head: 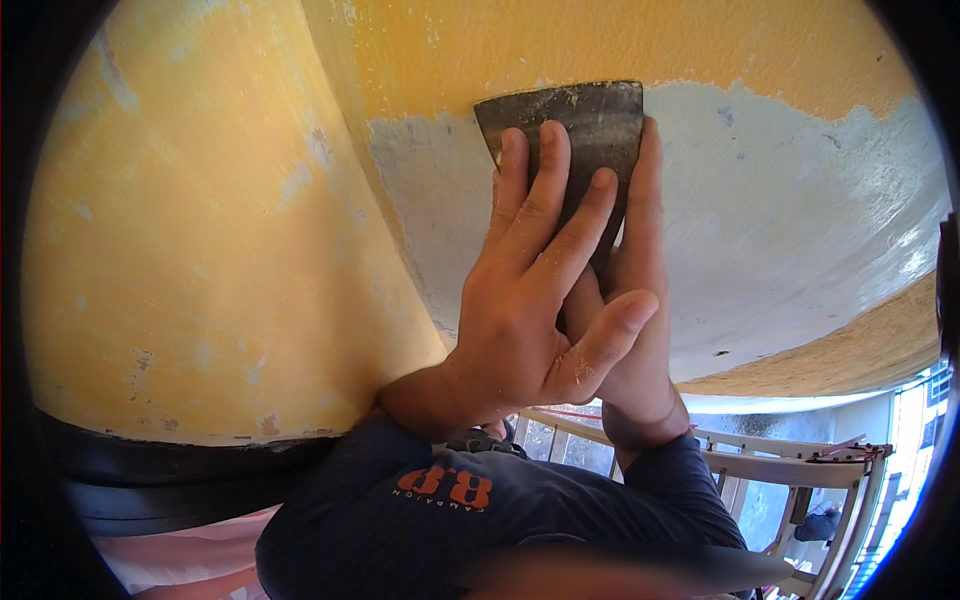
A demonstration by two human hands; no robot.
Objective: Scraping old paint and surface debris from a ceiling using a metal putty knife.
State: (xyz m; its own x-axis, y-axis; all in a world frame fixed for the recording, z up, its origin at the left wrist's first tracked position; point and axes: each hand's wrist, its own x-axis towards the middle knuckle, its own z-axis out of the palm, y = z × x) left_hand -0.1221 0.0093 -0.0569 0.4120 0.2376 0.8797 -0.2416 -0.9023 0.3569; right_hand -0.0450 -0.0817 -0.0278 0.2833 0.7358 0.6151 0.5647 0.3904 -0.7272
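Observation:
A wide scraper [592,112] with a dark metal blade is held up against a painted surface, its top edge along the border between yellow paint [600,37] and a bare grey-white patch [772,202]. Bits of yellow paint cling to the blade. My right hand [637,247] grips the scraper's lower part from behind, one finger stretched along the blade's right side. The handle is mostly hidden. My left hand [525,300] lies over the front, with spread fingers pressed flat on the blade and the thumb sticking out free. Pale dust speckles that thumb.
A yellow wall [202,247] with chipped spots meets the scraped surface in a corner at left. Below it runs a black band [195,472], with pink cloth [202,551] beneath. Wooden ladder-like framing [787,469] stands lower right, near bright window bars [900,442].

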